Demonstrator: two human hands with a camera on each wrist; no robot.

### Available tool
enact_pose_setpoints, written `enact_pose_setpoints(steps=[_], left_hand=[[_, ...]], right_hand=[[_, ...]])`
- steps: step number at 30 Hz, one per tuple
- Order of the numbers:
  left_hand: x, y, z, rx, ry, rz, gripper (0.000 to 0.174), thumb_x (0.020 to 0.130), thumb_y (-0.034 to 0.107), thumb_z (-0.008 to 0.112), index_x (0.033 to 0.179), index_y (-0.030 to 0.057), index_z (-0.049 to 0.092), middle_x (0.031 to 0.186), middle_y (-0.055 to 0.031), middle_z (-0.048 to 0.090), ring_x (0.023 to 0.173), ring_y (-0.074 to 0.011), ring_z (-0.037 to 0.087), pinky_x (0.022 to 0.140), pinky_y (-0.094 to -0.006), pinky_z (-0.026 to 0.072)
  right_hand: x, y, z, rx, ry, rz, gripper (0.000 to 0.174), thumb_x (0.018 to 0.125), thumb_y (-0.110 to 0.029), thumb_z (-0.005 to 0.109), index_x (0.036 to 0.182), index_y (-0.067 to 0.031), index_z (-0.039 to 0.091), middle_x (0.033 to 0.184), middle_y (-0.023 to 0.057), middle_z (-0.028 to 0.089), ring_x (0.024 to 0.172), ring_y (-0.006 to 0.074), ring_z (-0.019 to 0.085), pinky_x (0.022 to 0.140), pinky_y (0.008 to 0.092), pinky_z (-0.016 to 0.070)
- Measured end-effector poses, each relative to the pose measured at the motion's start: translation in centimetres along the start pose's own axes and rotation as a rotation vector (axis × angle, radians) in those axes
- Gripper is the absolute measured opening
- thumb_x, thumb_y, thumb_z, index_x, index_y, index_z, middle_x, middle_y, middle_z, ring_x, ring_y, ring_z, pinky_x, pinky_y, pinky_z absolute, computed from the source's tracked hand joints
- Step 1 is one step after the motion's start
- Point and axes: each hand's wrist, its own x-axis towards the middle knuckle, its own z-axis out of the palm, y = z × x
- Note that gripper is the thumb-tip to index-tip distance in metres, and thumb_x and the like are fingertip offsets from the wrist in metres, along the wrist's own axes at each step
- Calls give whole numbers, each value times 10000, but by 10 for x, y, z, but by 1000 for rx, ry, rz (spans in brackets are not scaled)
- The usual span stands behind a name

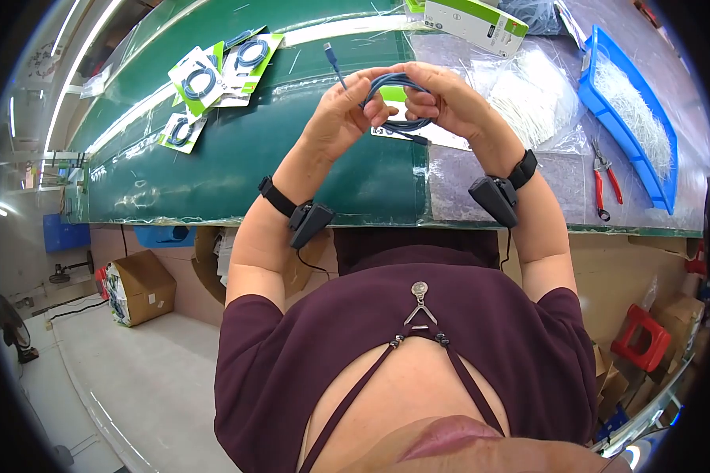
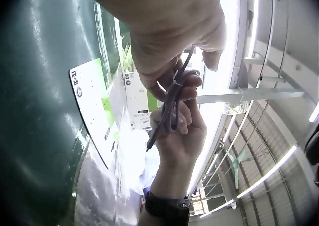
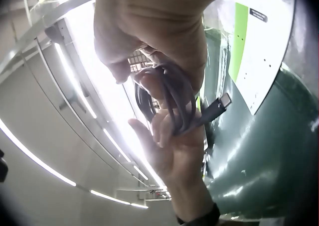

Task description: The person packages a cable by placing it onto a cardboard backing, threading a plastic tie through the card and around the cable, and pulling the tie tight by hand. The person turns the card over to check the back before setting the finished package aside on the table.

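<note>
A blue-grey USB cable point(image 1: 409, 125) is wound into a loop and held up above the table between both hands. The left hand point(image 1: 341, 117) grips the loop's left side, its fingers curled round the strands. On the opposite side the right hand point(image 1: 451, 100) pinches the coil between thumb and curled fingers. One cable end with its plug point(image 1: 331, 57) sticks up past the left hand; another plug point(image 1: 415, 139) hangs below the loop. A thin white tie point(image 2: 175, 81) shows on the strands in the left wrist view. Behind the coil lies a white-and-green card point(image 1: 450, 135).
Carded cables point(image 1: 199, 82) lie at the left on the green table mat point(image 1: 292, 177). To the right are a heap of white ties point(image 1: 532, 98), a blue tray point(image 1: 625, 130) of more ties, and red-handled cutters point(image 1: 601, 183). White-and-green cards point(image 1: 477, 24) are stacked at the back.
</note>
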Motion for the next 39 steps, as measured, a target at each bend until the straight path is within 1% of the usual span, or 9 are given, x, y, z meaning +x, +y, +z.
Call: enact_pose_setpoints(steps=[3, 8, 11, 16, 19, 23, 28, 36, 39], left_hand=[[-1, -8, -14, 214, 159, -37, 270, 928, 198, 590, 1119, 23, 512, 693, 0, 482, 640, -118, 478, 729, -298, 463], [-7, -32, -9, 275, 112, -58, 214, 937, 219, 582, 1049, 53, 508, 688, 16, 466, 642, -104, 470, 718, -292, 459], [-8, -38, -3, 274, 79, -66, 178, 961, 233, 540, 1013, 68, 497, 668, 25, 426, 623, -99, 441, 725, -304, 459], [-1, -38, -24, 19, 122, 66, 202, 984, 249, 492, 1032, 53, 501, 650, 26, 383, 602, -102, 407, 746, -309, 450], [10, -49, -32, -200, 188, 44, 238, 996, 251, 461, 1059, 25, 502, 640, 20, 358, 596, -112, 384, 798, -324, 444], [14, -53, -31, -127, 251, 208, 292, 1009, 272, 416, 1084, 2, 497, 640, 15, 364, 619, -126, 397, 845, -349, 432], [17, -57, -24, -280, 150, 170, 349, 1022, 305, 356, 1102, -6, 493, 638, 12, 364, 639, -139, 405, 873, -378, 422], [17, -67, -33, -317, 140, 185, 491, 1022, 397, 261, 1155, -18, 487, 701, -13, 431, 682, -165, 453, 912, -393, 418], [13, -66, -23, -304, 308, 115, 532, 1016, 423, 261, 1194, -25, 485, 827, -45, 536, 798, -195, 524, 936, -397, 419]], right_hand=[[-2, 11, 12, 227, 123, -25, 364, 960, -206, 537, 1240, 16, 469, 692, -7, 456, 566, 72, 430, 586, 235, 437], [-3, 14, 25, 234, 175, -191, 334, 969, -184, 515, 1258, -23, 468, 684, -6, 458, 564, 65, 415, 548, 235, 421], [2, 28, -6, 86, -57, -215, 319, 980, -181, 490, 1270, -52, 468, 738, 20, 517, 593, 71, 474, 543, 241, 437], [5, 40, -20, 225, -40, -132, 371, 1005, -216, 432, 1316, -14, 429, 823, 31, 528, 683, 76, 490, 619, 210, 437], [2, 31, -4, -153, 355, -150, 360, 1001, -260, 448, 1254, -6, 475, 871, 47, 573, 812, 103, 559, 709, 224, 468], [-18, 36, -25, -738, 535, -106, 357, 975, -278, 511, 1196, 2, 512, 928, 64, 607, 889, 133, 590, 802, 251, 475], [-31, 59, -18, -800, 339, -48, 356, 938, -256, 583, 1175, 3, 529, 988, 67, 610, 920, 141, 589, 816, 270, 474], [-28, 57, -14, -490, 347, -38, 271, 927, -177, 598, 1163, -49, 559, 1018, 26, 603, 931, 103, 566, 813, 251, 462], [-29, 66, -17, -73, 329, -110, 259, 942, -193, 575, 1174, -79, 561, 1057, 3, 587, 932, 91, 551, 813, 259, 459]])
